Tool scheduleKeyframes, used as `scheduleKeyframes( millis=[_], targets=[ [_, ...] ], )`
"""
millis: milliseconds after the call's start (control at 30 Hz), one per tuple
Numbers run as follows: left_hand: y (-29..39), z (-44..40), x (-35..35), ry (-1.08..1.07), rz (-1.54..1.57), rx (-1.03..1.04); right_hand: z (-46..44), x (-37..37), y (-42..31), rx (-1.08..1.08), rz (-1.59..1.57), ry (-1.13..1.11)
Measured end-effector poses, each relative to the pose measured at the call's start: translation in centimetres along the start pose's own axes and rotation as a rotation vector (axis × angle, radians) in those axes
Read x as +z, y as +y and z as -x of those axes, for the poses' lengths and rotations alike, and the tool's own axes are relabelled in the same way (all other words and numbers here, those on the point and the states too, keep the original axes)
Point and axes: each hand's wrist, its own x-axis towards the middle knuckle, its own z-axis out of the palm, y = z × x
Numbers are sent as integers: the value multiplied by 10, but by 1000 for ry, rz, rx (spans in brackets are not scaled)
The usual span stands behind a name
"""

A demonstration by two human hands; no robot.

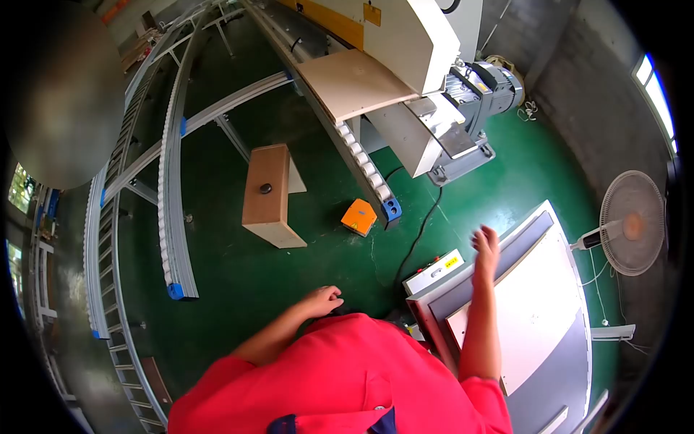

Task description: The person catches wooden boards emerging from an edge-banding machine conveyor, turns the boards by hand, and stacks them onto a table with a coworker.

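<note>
My left hand (320,300) is held low in front of my red shirt, its fingers loosely bent and apart, with nothing seen in it. My right hand (487,249) reaches forward past the left edge of a grey table (528,231); its fingers are slightly bent and hold nothing I can see. Under that forearm lies a white panel (538,311) on the table. A small control box (435,271) with a yellow label sits by the table's near left corner. Ahead, a brown board (356,83) rests on a roller rail (367,168) beside a white machine (412,36).
A wooden stool (267,195) with a dark round knob on top and an orange box (358,217) stand on the green floor. Roller conveyors (177,217) run along the left. A motor (491,87) and a fan (632,223) are on the right. A black cable (421,235) crosses the floor.
</note>
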Motion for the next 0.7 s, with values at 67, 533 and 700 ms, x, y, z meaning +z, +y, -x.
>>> scheduleKeyframes(
  millis=[67, 533, 700],
  targets=[
    [-7, 8, -7, 12, 11, -39, -29, 62, -13, 112, -110, -138],
    [-127, 129, 21, 269, 285, -442, -151, 255, -9, 551, -938, -357],
    [-131, 130, 9, 272, 584, -497, -144, 238, 24, 575, -1015, -332]
  ],
)
